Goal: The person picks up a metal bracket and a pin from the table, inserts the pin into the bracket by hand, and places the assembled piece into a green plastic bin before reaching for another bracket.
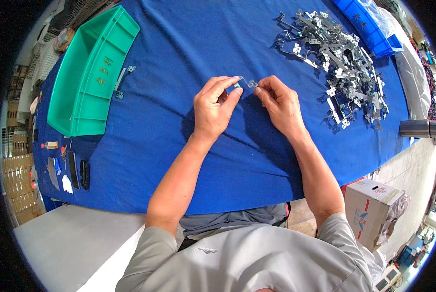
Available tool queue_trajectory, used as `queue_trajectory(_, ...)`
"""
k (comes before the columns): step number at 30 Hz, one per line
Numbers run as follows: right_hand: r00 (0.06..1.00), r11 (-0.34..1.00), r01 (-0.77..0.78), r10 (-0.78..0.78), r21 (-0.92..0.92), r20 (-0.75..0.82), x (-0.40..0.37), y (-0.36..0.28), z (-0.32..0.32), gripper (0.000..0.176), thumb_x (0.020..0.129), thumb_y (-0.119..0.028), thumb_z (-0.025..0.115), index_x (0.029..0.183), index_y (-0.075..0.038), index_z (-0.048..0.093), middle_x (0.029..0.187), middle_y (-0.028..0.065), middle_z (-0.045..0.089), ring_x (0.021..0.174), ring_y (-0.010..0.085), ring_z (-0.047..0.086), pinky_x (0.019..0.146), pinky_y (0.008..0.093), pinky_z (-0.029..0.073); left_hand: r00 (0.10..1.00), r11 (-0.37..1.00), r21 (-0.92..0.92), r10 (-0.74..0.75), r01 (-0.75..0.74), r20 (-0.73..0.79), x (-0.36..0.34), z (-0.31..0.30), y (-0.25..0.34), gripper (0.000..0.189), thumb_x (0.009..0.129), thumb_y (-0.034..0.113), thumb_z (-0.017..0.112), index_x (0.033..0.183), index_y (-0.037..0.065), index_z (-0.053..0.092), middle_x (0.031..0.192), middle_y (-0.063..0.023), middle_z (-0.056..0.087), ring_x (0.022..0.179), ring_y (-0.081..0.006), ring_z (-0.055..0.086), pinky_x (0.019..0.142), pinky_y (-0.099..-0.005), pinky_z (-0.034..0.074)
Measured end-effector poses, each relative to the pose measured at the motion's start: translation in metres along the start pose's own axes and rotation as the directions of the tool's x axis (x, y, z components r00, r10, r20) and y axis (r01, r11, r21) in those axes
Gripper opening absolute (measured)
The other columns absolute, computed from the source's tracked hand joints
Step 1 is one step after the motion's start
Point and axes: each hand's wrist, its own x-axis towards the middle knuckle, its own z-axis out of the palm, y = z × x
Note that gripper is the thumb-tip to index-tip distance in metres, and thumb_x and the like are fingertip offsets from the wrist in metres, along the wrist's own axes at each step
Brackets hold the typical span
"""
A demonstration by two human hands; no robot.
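A small bent metal bracket (247, 82) is held up between my two hands over the blue cloth. My left hand (214, 104) pinches its left end between thumb and fingers. At the right end, my right hand (278, 103) grips it with thumb and forefinger. Both fingertips hide parts of the bracket. On the right of the table lies a large heap of similar metal brackets (347, 63). Another single bracket (124, 82) rests by the green bin (89, 114) on the left.
A blue plastic bin (366, 29) stands behind the heap. A metal flask (419, 128) is at the right edge. Near the left edge lie a small bottle (50, 145) and a black case (85, 174). A cardboard box (371, 209) stands below the table at right.
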Motion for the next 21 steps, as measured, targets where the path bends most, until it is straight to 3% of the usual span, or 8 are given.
queue_trajectory(4,0.997,0.993,0.017,-0.008,0.115,-0.077,-0.0005,0.0021,0.0061,0.016,0.096,-0.012,0.069,0.103,0.002,0.064,0.078,0.0128,0.069,0.072,0.0155,0.067,0.066,0.0323,0.053,1.000,1.000,0.006,0.028,-0.028,-0.003,0.0001,0.0007,-0.0025,0.024,0.086,0.002,0.078,0.111,0.004,0.076,0.103,-0.0063,0.073,0.076,-0.0084,0.063,0.066,-0.0239,0.051)
queue_trajectory(9,1.000,0.994,-0.030,0.029,0.102,0.006,0.0002,0.0014,0.0047,0.018,0.096,-0.011,0.069,0.107,0.001,0.065,0.085,0.0145,0.072,0.075,0.0191,0.071,0.067,0.0341,0.054,0.998,0.998,0.018,0.066,-0.066,0.004,-0.0002,0.0016,-0.0024,0.025,0.085,0.001,0.078,0.109,0.004,0.076,0.103,-0.0081,0.073,0.072,-0.0109,0.065,0.062,-0.0256,0.053)
queue_trajectory(13,0.999,0.999,-0.041,0.040,0.025,0.029,-0.0002,-0.0002,0.0012,0.019,0.095,-0.010,0.069,0.111,0.000,0.067,0.090,0.0148,0.072,0.077,0.0224,0.071,0.068,0.0348,0.054,0.996,0.995,0.044,0.085,-0.086,0.036,-0.0009,0.0007,-0.0017,0.026,0.084,0.001,0.078,0.109,0.004,0.076,0.104,-0.0104,0.074,0.081,-0.0183,0.069,0.069,-0.0296,0.056)
queue_trajectory(18,0.994,0.995,0.104,-0.104,0.000,-0.034,0.0013,0.0040,0.0034,0.015,0.094,-0.010,0.069,0.105,-0.001,0.067,0.092,0.0152,0.067,0.079,0.0243,0.067,0.070,0.0348,0.052,0.992,0.992,0.033,0.118,-0.119,0.042,-0.0006,0.0022,-0.0028,0.026,0.082,0.000,0.077,0.109,0.004,0.076,0.105,-0.0130,0.074,0.096,-0.0270,0.072,0.081,-0.0356,0.057)
queue_trajectory(21,0.983,0.985,0.154,-0.160,-0.072,-0.090,0.0006,-0.0009,0.0035,0.013,0.095,-0.010,0.069,0.103,-0.001,0.066,0.091,0.0139,0.064,0.078,0.0221,0.063,0.069,0.0348,0.051,0.988,0.988,0.066,0.136,-0.141,0.077,-0.0010,0.0017,-0.0063,0.027,0.085,0.001,0.079,0.111,0.006,0.077,0.108,-0.0062,0.074,0.077,-0.0070,0.063,0.066,-0.0230,0.052)
